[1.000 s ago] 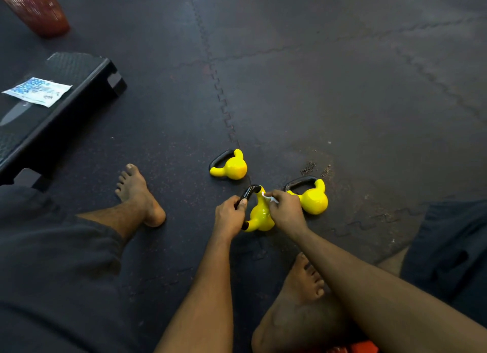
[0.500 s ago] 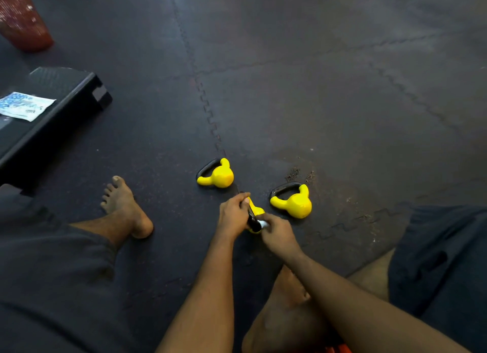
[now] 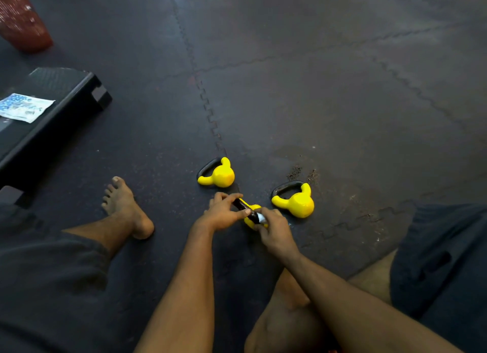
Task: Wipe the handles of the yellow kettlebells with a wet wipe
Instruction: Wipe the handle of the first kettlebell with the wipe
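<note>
Head view: the left hand point(image 3: 224, 213) pinches the upper end of the black handle point(image 3: 244, 207) of the near kettlebell point(image 3: 248, 222), fingers curled round it. The right hand point(image 3: 274, 234) grips the wet wipe point(image 3: 261, 217), pressing it against the handle's lower end. A second ago the wipe sat on the yellow horn and most of the body showed. Now the kettlebell is turned so the handle lies between the hands, and the body is largely hidden under them. I judge that wiping has moved onto the handle proper, with this kettlebell mid-clean. The other two kettlebells lie untouched on the mat: one point(image 3: 220, 174) just beyond the near kettlebell, one point(image 3: 297, 202) just to its right. Whether either is already wiped cannot be told.
</note>
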Motion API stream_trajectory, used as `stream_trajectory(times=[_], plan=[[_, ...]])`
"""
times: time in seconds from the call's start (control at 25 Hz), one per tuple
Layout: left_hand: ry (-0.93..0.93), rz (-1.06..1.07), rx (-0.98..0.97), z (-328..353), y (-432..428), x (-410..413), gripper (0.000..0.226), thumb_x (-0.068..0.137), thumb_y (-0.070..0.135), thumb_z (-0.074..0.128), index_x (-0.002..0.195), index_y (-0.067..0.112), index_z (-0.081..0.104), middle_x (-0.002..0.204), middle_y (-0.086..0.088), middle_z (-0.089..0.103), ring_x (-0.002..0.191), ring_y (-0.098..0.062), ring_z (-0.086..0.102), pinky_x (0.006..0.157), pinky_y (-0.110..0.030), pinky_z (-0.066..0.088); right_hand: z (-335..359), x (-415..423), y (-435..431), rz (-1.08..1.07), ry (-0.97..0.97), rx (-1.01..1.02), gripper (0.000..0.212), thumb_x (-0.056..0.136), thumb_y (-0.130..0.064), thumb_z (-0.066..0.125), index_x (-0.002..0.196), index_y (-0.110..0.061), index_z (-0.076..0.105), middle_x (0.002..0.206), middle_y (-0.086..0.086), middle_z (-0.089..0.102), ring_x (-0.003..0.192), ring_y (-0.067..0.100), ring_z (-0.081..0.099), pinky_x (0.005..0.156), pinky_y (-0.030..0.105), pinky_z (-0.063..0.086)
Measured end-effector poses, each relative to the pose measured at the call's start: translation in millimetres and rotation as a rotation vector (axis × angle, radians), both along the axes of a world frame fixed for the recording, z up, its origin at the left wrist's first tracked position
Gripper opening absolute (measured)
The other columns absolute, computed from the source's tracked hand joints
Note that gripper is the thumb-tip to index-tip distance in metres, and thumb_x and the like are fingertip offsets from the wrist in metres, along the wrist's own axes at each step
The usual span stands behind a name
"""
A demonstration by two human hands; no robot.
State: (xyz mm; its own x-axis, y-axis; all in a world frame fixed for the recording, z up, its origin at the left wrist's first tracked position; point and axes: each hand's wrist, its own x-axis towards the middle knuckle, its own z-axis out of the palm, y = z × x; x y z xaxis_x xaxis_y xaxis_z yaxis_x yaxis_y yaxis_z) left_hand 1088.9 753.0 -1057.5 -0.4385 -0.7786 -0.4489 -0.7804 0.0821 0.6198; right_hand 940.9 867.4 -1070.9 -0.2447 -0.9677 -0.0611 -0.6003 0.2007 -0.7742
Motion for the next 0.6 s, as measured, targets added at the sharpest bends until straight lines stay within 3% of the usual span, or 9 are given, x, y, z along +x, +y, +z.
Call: stream_trajectory(times=[0.08,0.2,0.28,0.4,0.48,0.6], plan=[[0.066,0.011,-0.042,-7,2,2,0.045,0.083,0.054,0.064,0.121,0.031,0.060,0.142,-0.006,0.038,0.138,-0.023,0.030,0.114,-0.044,0.029,-1,-2,-6,-0.042,-0.033,-0.009,0.039,0.082,-0.004,0.066,0.117,-0.021,0.063,0.097,0.004,0.056,0.088,0.012,0.049,0.074,0.016,0.031],[0.139,0.066,-0.149,-12,10,-8,0.033,0.089,0.047,0.062,0.108,0.020,0.064,0.114,-0.006,0.061,0.112,-0.025,0.056,0.087,-0.030,0.043,-8,-5,-14,-0.136,-0.088,-0.037,0.035,0.083,-0.009,0.066,0.114,-0.024,0.063,0.104,0.004,0.064,0.096,0.017,0.057,0.082,0.026,0.042],[0.102,0.113,-0.219,-11,13,-15,0.034,0.091,0.051,0.056,0.106,0.022,0.063,0.107,-0.004,0.062,0.104,-0.026,0.057,0.083,-0.034,0.046,-8,-4,-18,-0.204,-0.138,-0.065,0.033,0.083,-0.009,0.067,0.112,-0.023,0.064,0.102,0.000,0.067,0.093,0.017,0.060,0.082,0.031,0.048],[0.008,0.120,-0.285,-11,16,-21,0.042,0.092,0.060,0.045,0.105,0.023,0.060,0.107,-0.007,0.062,0.104,-0.031,0.053,0.087,-0.039,0.044,-6,-7,-22,-0.303,-0.212,-0.118,0.030,0.083,-0.007,0.068,0.111,-0.018,0.067,0.102,-0.005,0.070,0.095,0.012,0.062,0.083,0.023,0.048],[-0.024,0.131,-0.272,-10,19,-23,0.043,0.094,0.061,0.039,0.102,0.023,0.059,0.109,-0.009,0.063,0.104,-0.036,0.050,0.084,-0.041,0.043,-5,-7,-27,-0.354,-0.273,-0.117,0.031,0.083,-0.006,0.068,0.111,-0.019,0.070,0.104,-0.007,0.071,0.098,0.007,0.063,0.083,0.016,0.047],[-0.008,0.175,-0.223,-13,21,-24,0.047,0.087,0.072,0.030,0.085,0.029,0.048,0.099,-0.011,0.067,0.100,-0.038,0.054,0.074,-0.042,0.044,-5,-5,-38,-0.384,-0.353,-0.120,0.034,0.083,-0.005,0.068,0.113,-0.019,0.072,0.106,-0.007,0.073,0.099,0.005,0.065,0.087,0.018,0.049]])
